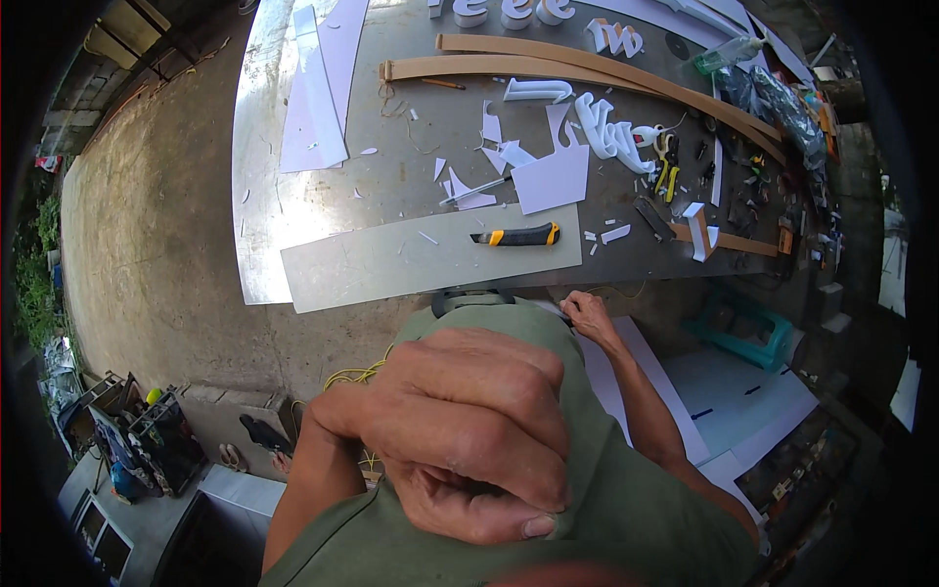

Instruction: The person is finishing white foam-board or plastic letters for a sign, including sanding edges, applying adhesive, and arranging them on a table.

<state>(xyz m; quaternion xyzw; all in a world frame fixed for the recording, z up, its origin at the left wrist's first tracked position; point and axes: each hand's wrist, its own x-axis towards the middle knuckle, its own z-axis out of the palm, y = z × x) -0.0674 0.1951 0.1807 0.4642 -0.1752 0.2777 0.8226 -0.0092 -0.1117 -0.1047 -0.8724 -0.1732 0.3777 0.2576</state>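
Note:
My left hand (469,430) is raised close in front of my chest, its fingers curled and the thumb pressed toward them. Whether anything small sits in that pinch is hidden. My right hand (587,313) is lower, beside my waist near the table's front edge. Its fingers are closed, and I cannot make out what they hold. On the table, a yellow-and-black utility knife (518,236) lies on a flat grey strip (430,262). Beyond it is a cut white sheet piece (551,179) with small offcuts around it.
White script-shaped letters (611,132) and long tan strips (548,67) lie across the metal table (264,205). Yellow-handled pliers (668,174) are among tools at the right. A teal stool (753,331) and white sheets (626,377) are below the table on the right.

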